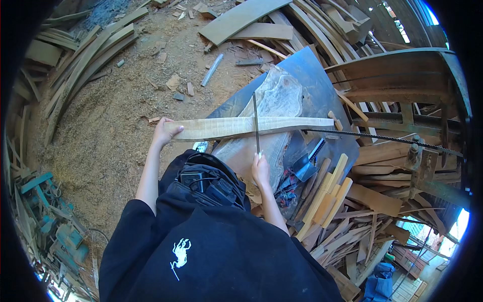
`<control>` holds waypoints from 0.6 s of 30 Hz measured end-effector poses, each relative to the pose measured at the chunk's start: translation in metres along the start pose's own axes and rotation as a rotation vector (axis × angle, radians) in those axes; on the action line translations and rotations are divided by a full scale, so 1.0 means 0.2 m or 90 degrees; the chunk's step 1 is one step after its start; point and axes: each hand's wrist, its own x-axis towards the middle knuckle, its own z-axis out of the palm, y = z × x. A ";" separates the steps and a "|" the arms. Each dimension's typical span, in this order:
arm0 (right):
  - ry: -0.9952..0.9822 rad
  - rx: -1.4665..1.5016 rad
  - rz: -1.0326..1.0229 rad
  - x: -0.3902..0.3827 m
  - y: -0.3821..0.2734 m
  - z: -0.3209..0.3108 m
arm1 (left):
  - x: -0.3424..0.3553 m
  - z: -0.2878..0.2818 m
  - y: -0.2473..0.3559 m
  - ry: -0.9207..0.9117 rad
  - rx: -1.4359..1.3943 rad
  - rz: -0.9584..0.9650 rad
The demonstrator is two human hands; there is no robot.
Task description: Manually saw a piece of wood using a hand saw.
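Note:
My left hand [166, 132] grips the left end of a long, gently curved wooden plank [211, 129], thumb on top. The plank runs across in front of me, over a pale slab of wood [282, 95] with an irregular edge. My right hand [260, 170] is closed around the pale handle of a long, thin, dark straight tool [255, 118]. That tool crosses over the plank near its middle and points away from me; whether it touches the wood I cannot tell. Under the slab lies a blue-grey metal table [314, 75].
A toothed band saw blade [382, 137] stretches from the plank's right part to the machine frame [417, 151]. Light wooden strips [329, 194] and a dark dustpan-like piece [304, 167] lie on the table's near right. Curved boards [246, 20] are stacked beyond; sawdust [110, 121] covers the floor leftward.

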 end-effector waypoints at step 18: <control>0.036 0.061 -0.005 0.12 -0.04 0.07 | -0.05 0.01 0.11 0.018 -0.018 0.011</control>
